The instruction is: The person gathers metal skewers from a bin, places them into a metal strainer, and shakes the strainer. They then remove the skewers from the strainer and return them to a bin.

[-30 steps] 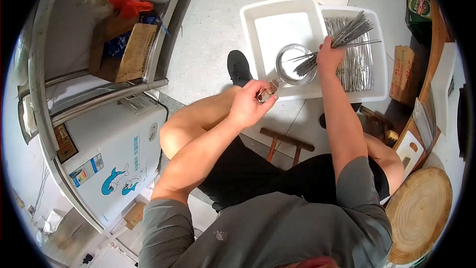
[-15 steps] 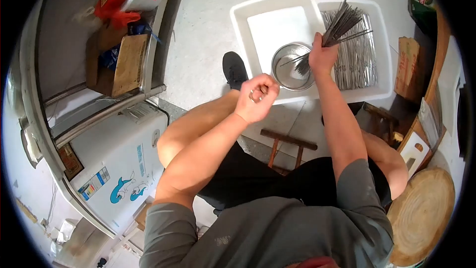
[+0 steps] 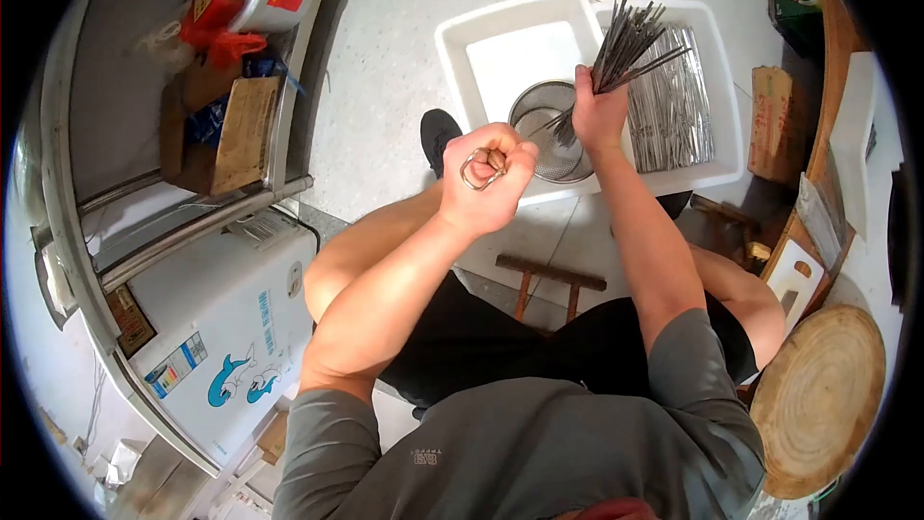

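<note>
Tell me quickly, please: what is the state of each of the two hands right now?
The left hand is closed on a small metal ring.
The right hand is closed on a bundle of skewers.

Bright, sharp, heavy fisheye vignette

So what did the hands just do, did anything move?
The left hand lifted away from the edge of the white tray, fist closed on a small metal ring. The right hand tipped its bundle of skewers more upright. It still grips them over the steel bowl; bowl and tray stayed put.
</note>
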